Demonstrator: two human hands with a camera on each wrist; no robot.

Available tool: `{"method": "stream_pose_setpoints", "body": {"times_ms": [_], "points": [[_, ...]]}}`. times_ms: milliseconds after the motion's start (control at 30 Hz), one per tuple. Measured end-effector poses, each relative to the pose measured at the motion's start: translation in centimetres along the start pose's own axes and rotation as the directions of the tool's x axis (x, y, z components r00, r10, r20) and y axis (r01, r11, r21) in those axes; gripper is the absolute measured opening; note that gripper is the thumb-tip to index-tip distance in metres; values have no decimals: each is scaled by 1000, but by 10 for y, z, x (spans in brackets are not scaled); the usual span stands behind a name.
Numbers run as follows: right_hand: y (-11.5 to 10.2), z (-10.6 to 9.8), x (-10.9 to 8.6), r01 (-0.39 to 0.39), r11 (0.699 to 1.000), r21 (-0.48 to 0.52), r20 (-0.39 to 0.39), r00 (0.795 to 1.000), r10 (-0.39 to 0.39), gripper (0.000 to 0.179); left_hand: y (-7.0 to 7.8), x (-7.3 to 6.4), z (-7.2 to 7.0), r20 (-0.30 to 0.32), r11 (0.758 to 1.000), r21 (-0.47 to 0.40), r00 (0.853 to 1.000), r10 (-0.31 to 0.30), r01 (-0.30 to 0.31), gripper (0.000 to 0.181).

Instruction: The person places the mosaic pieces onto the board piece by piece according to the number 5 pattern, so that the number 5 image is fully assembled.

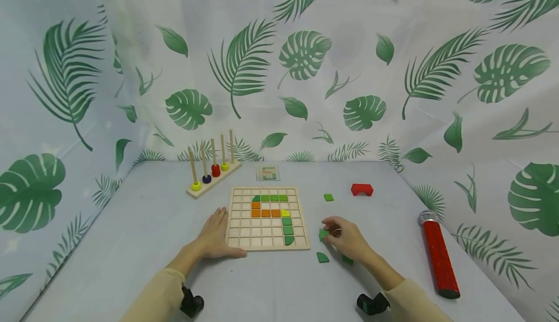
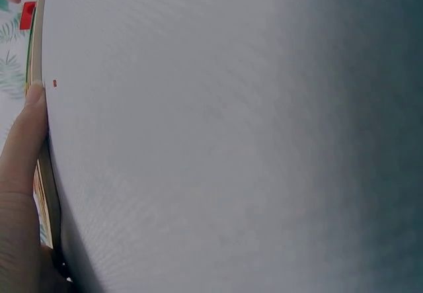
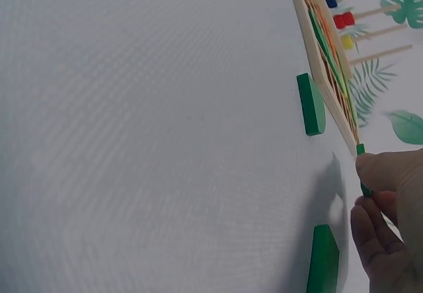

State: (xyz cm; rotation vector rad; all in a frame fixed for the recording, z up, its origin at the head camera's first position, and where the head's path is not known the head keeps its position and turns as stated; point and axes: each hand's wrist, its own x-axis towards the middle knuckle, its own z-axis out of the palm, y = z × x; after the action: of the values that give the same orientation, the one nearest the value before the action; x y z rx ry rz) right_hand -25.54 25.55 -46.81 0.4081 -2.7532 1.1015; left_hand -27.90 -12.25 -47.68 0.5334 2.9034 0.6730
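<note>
My left hand [image 1: 215, 238] rests flat at the lower left corner of a wooden grid board [image 1: 268, 249]. Its fingers lie along the left side, and its thumb [image 2: 25, 131] touches the front edge. Green, orange and yellow tiles fill some of the board's squares in a bent path. Right of the board, my right hand [image 1: 349, 239] pinches a green tile [image 3: 361, 150] between thumb and fingers, off the table. A green quarter-round tile [image 1: 322, 257] lies below that hand. Another green tile [image 3: 322, 260] is partly covered by the hand in the head view.
A wooden peg stand [image 1: 214, 180] with coloured beads is at the back left. Behind the board lies a small pattern card [image 1: 268, 172]. Toward the right are a lone green tile [image 1: 329, 197], a red arch block [image 1: 362, 189] and a long red tube [image 1: 439, 259].
</note>
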Motion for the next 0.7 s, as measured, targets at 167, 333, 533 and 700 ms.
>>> {"method": "stream_pose_setpoints", "body": {"times_ms": [167, 333, 533, 700], "points": [[-1, 1, 3, 50, 999, 20, -44, 998, -49, 35, 1, 0, -1, 1, 1000, -5, 1000, -5, 5, 133], [-7, 8, 7, 76, 996, 36, -50, 996, -74, 35, 0, -1, 1, 1, 1000, -8, 1000, -10, 10, 133], [-25, 19, 14, 104, 993, 50, -23, 994, -103, 35, 0, 0, 1, -4, 1000, 0, 1000, -9, 9, 133], [-37, 31, 21, 150, 987, 54, 2, 989, -151, 36, -1, 1, 1, -8, 1000, 6, 1000, -12, 12, 132]]}}
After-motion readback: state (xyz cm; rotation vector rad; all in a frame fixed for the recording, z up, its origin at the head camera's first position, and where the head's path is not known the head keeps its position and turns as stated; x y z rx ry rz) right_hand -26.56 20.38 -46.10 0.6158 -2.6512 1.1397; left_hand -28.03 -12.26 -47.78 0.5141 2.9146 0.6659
